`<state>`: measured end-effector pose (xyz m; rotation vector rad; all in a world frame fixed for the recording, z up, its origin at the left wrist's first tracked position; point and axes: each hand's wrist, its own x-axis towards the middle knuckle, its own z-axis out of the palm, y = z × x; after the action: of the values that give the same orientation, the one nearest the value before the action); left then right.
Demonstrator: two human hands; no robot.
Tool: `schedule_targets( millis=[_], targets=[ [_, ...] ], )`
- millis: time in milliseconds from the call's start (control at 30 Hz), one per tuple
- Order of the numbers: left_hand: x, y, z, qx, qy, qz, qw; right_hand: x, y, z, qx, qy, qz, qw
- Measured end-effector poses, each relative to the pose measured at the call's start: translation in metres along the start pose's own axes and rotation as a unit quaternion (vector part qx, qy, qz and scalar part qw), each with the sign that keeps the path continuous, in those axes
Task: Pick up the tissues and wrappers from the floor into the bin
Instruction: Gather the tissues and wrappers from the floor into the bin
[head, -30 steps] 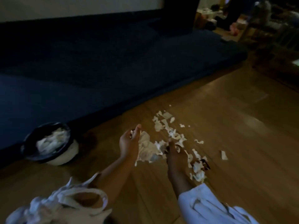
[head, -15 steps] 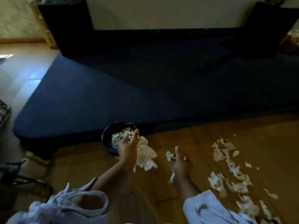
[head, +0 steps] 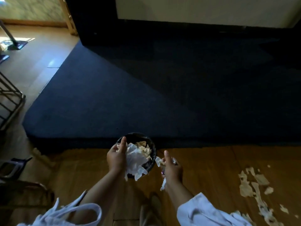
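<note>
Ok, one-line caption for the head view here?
Left hand holds a large tissue over the black bin, right hand grips scraps beside it.

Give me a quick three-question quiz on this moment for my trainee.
1. True or false: the left hand holds nothing.
2. Where do the torn white tissue scraps lie? A) dark blue mat B) wooden floor, at the person's right C) metal rack
3. Fill in: the right hand grips small white tissue pieces beside the round black ____.
Key: 1 false, it grips a large crumpled white tissue; 2 B; 3 bin.
</note>
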<state>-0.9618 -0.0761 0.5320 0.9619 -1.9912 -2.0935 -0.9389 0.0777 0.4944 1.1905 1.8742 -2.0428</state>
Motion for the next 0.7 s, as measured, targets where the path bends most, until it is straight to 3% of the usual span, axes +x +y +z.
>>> schedule_targets(
  millis=[267, 567, 700],
  targets=[
    [0.111, -0.037, 0.039, 0.023, 0.078, -0.034, 0.996, 0.121, -0.006, 0.079, -0.029, -0.068, 0.064, 0.995],
    [0.215, -0.137, 0.062, 0.132, -0.031, -0.094, 0.986, 0.235, 0.071, 0.161, -0.048, -0.105, 0.188, 0.975],
    [0.251, -0.184, 0.059, 0.175, -0.078, -0.155, 0.969, 0.269, 0.099, 0.175, -0.040, -0.092, 0.192, 0.976]
  ],
)
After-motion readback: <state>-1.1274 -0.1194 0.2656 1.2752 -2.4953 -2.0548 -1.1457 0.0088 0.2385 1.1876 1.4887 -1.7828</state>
